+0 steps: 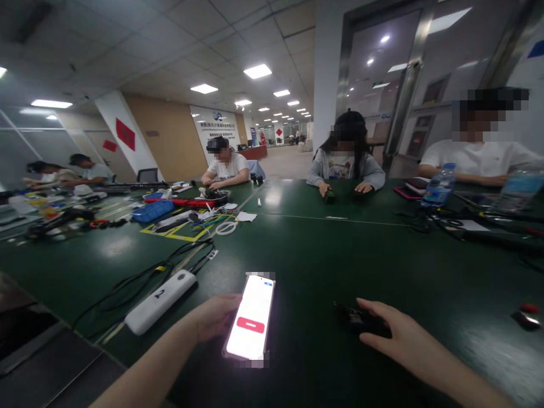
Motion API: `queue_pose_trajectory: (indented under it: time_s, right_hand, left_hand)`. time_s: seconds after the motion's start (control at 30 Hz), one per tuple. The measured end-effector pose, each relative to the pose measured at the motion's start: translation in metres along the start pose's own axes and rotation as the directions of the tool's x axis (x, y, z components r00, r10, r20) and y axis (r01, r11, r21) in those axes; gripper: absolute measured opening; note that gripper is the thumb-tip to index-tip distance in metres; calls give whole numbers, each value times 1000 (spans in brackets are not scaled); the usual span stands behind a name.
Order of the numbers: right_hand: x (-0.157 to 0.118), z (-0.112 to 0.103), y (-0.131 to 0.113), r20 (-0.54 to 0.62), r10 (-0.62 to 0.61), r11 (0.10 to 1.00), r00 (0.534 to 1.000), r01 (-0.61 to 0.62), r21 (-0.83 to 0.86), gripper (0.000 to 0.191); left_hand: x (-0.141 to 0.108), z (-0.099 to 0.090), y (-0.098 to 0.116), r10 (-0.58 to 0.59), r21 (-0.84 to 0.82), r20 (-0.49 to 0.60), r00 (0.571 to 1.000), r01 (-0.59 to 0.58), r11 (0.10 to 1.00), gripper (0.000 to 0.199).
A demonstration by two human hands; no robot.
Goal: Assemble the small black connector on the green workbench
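My left hand is closed on the left edge of a smartphone. Its lit screen is white, with a red button low down and a small blue mark at the top. To the right, my right hand has its thumb and fingers on either side of a small black device, low over the dark green table. The device's kind is too dark to make out, and the hand covers its near end.
A white power bank or adapter marked 2 lies left, beside black cables. Beyond are a blue tray, wires and tools. Water bottles stand at right. A co-worker's hands rest across the table. A red-and-black object lies far right.
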State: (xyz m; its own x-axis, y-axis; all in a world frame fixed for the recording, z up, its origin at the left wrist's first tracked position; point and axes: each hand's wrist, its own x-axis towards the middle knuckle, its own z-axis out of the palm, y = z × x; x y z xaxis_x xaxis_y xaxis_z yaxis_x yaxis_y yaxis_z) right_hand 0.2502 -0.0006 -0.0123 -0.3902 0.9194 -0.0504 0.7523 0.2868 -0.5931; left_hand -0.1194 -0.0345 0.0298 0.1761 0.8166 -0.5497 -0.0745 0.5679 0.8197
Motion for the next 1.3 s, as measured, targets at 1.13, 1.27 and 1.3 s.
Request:
queue_pose_trajectory:
  time_s: [1.13, 1.27, 1.3]
  right_hand:
    - [4, 1, -1, 3, -13, 997, 1000, 13, 78, 68]
    - [4, 3, 3, 16, -13, 998, 1000, 12, 68, 66]
    - [4, 3, 3, 25, -7, 998, 1000, 6, 60, 66]
  left_hand:
    - [-23, 33, -62, 467, 772, -373, 802, -11, 636, 98]
    - [-16, 35, -47, 443, 813, -380, 812, 65, 579, 97]
    - [-14, 35, -46, 455, 832, -371, 809, 72, 550, 94]
